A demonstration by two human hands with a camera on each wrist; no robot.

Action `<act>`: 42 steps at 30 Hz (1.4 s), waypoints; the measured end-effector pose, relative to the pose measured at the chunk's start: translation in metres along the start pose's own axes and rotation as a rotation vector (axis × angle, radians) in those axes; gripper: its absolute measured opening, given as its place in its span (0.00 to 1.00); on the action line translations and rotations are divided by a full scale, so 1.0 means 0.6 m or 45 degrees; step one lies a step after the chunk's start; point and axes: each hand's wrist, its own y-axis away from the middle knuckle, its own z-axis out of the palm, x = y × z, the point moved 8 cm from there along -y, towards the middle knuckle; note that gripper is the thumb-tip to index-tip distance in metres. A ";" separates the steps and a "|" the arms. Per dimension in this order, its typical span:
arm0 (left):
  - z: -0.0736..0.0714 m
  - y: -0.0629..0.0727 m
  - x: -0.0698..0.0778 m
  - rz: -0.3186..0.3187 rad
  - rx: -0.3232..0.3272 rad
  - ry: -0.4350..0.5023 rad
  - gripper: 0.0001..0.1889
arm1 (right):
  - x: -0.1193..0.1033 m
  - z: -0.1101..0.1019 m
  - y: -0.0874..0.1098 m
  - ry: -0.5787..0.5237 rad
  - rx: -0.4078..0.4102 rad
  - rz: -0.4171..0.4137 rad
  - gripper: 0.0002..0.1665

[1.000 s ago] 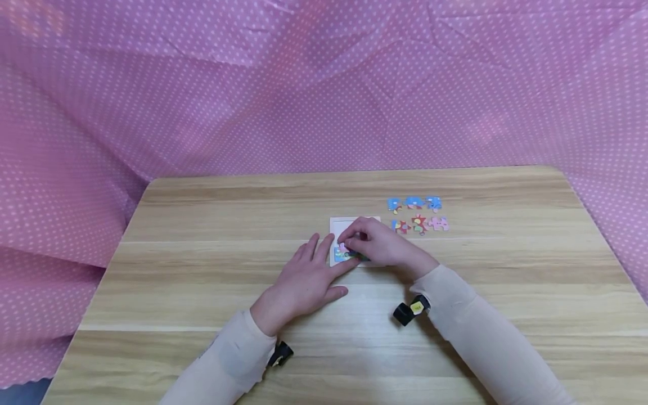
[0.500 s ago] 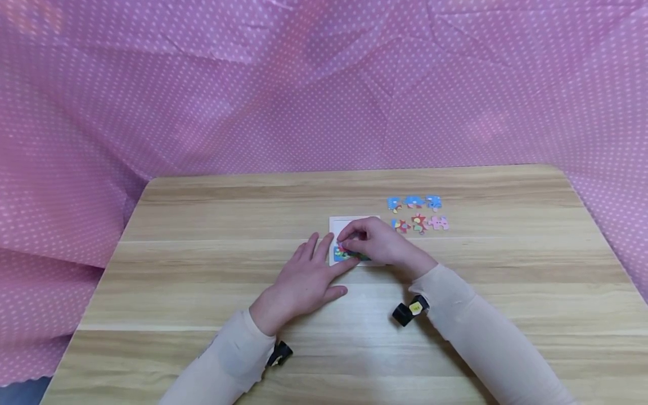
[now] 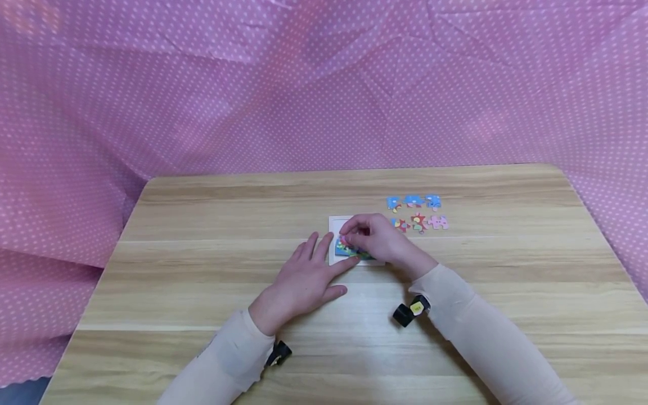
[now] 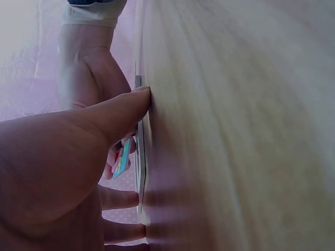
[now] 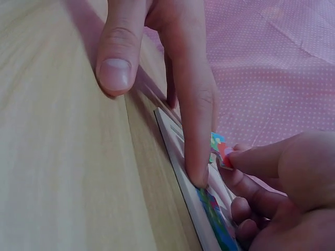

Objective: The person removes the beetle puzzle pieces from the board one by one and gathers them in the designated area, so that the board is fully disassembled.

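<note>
My right hand (image 3: 379,239) pinches a jigsaw piece (image 5: 219,149), coloured blue, green and red, between thumb and fingers. In the left wrist view the piece (image 4: 122,158) is tilted, its lower edge raised off the puzzle tray. The light square puzzle tray (image 3: 332,224) lies flat under both hands. Spread fingers of my left hand (image 3: 306,281) rest along its left and near edges, the index fingertip pressing at the near rim. Beside that fingertip, a blue-green strip of puzzle (image 5: 215,219) lies in the tray. My right hand covers much of the tray in the head view.
Several loose jigsaw pieces lie in two rows right of the tray: blue pieces (image 3: 414,201) behind, red and pink pieces (image 3: 419,223) in front. The wooden table (image 3: 228,225) ends at a pink dotted cloth (image 3: 324,101). Black wrist cameras (image 3: 403,315) hang below the sleeves.
My right hand has risen slightly, and the piece in its fingers has lifted and tilted up from the tray. My left hand has stayed in place.
</note>
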 end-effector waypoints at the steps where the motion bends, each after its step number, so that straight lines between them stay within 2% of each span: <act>1: 0.000 0.000 -0.001 -0.001 0.000 -0.003 0.31 | 0.001 0.000 -0.001 -0.018 0.004 0.004 0.08; 11: 0.002 -0.003 -0.002 0.000 -0.025 -0.014 0.31 | 0.005 -0.004 0.000 -0.065 0.038 0.019 0.09; 17: -0.002 -0.004 0.001 0.014 -0.001 -0.032 0.30 | 0.003 -0.012 0.008 -0.081 0.079 0.002 0.10; 24: -0.003 -0.003 0.000 0.004 -0.002 -0.024 0.30 | -0.003 -0.026 0.028 -0.011 0.094 -0.074 0.11; 32: 0.002 -0.003 -0.003 -0.004 -0.010 -0.003 0.31 | 0.002 -0.043 0.047 0.037 0.100 -0.081 0.12; 42: 0.001 -0.002 -0.003 -0.012 -0.013 0.011 0.31 | 0.025 -0.067 0.068 0.061 0.117 -0.056 0.11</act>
